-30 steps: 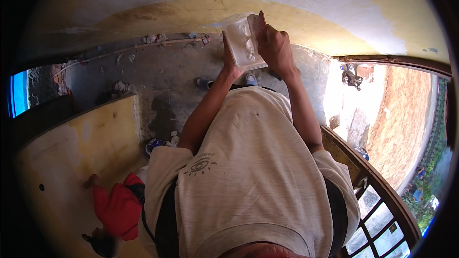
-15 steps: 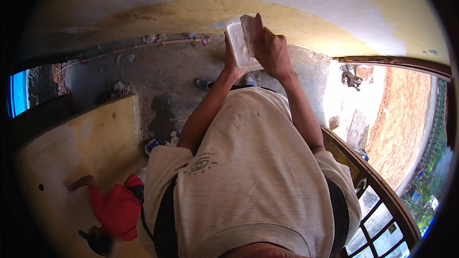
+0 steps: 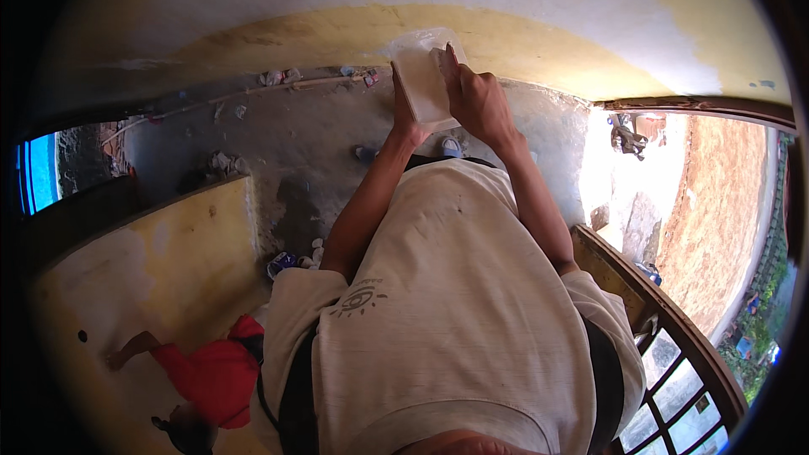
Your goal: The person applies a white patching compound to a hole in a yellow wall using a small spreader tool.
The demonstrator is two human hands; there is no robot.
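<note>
My left hand (image 3: 405, 111) is wrapped round the side of a white rectangular plastic tub (image 3: 419, 84), held out in front of my chest near the wall. The tub is tilted, and its pale inside shows only dimly. My right hand (image 3: 482, 103) grips a flat scraper (image 3: 439, 59) with a wide blade, its index finger stretched along the tool. The blade lies at the tub's right rim and upper part. Whether paste is on the blade cannot be made out. Both forearms reach forward from my body.
A patchy yellow and white wall (image 3: 337, 38) rises ahead. Rubbish (image 3: 278, 77) and a long pole (image 3: 324, 82) lie along its foot. At left, a person in red (image 3: 215, 379) reaches toward a low yellow wall (image 3: 181, 223). A paned door frame (image 3: 674, 371) stands at right.
The tub has tipped, so the white paste seen inside it earlier no longer shows clearly. The scraper has turned, showing less of its blade. Both hands keep their grips.
</note>
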